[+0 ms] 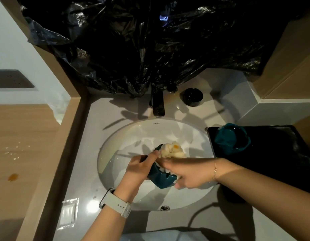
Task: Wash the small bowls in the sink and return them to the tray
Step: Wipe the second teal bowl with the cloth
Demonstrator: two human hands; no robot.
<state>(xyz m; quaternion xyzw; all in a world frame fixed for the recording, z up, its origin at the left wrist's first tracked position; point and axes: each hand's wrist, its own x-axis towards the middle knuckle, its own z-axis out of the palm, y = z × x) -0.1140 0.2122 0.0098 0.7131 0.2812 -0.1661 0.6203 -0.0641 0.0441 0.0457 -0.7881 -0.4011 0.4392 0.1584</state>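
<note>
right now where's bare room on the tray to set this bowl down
The tray is bare right of and nearer than the stacked bowls, which crowd its far-left corner. The right hand and forearm cross its near-left edge. The left hand holds the bowl over the sink.

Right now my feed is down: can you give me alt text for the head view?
Over a white sink, the left hand holds a teal bowl while the right hand scrubs inside it with a pale cloth. Another teal bowl sits on the black tray to the right; the faucet shows no water.
</note>
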